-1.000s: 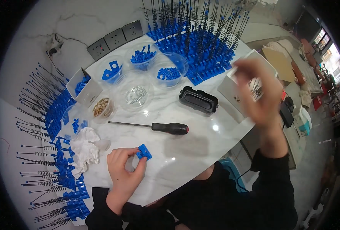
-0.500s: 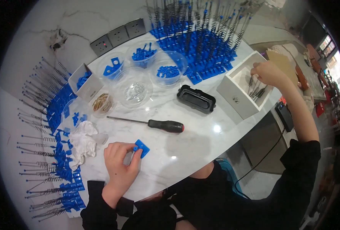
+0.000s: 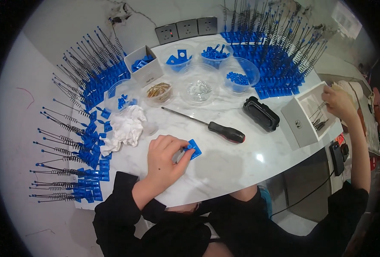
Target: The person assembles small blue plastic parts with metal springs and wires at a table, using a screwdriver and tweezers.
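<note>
Head view: left hand (image 3: 164, 156) pinches blue clip (image 3: 193, 149) flat on table (image 3: 241, 162), right hand (image 3: 337, 103) curled over spring (image 3: 319, 107) at white box (image 3: 303, 122); clip looks light, stiff, best gripped by its edges.

**Black Sleeves, Bare Hands**

The person wears a black top made of soft cloth. It has long sleeves that go down both arms and stop at the wrists. The cloth is plain, with folds near the elbows. The left hand (image 3: 166, 156) and the right hand (image 3: 337, 103) are bare, with no gloves, rings or watch showing.
</note>
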A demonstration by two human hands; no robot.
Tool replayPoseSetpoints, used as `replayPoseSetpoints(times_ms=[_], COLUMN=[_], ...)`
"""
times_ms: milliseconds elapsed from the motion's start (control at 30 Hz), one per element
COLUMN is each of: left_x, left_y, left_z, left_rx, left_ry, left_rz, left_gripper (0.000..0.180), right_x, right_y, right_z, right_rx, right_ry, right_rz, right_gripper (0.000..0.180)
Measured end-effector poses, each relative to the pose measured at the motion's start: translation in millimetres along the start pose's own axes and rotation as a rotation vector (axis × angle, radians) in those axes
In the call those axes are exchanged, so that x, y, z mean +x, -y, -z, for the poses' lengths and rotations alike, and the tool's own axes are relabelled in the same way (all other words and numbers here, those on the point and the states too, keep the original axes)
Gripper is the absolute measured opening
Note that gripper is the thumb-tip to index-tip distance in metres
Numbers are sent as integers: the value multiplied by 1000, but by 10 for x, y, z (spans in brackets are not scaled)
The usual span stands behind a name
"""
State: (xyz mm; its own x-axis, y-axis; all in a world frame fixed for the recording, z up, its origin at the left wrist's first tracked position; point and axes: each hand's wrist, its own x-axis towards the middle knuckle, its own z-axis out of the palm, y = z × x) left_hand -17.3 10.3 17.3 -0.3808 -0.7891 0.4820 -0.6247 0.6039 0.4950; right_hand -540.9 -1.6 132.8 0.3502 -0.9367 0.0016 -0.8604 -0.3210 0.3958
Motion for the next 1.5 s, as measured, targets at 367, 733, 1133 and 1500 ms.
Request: replayPoseSetpoints(times_ms=[367,733,1133,1500], left_x=[5,-50,-8,6], left_y=[60,100,170,161], left_z=[8,52,26,15], left_rx=[-106,-117,-191,-197], left_ry=[-28,-39,3,30], left_rz=[43,32,99,120], left_gripper=[13,16,14,16], right_x=[-978,949,1398,1367], right_y=[-560,2696,3056,3027], right_z=[819,943,382,366], right_rx=[-11,2045,2201,1927], right_ry=[-446,35,-241,-5], right_rz=[-430,64,38,-10], right_gripper=[33,27,28,32])
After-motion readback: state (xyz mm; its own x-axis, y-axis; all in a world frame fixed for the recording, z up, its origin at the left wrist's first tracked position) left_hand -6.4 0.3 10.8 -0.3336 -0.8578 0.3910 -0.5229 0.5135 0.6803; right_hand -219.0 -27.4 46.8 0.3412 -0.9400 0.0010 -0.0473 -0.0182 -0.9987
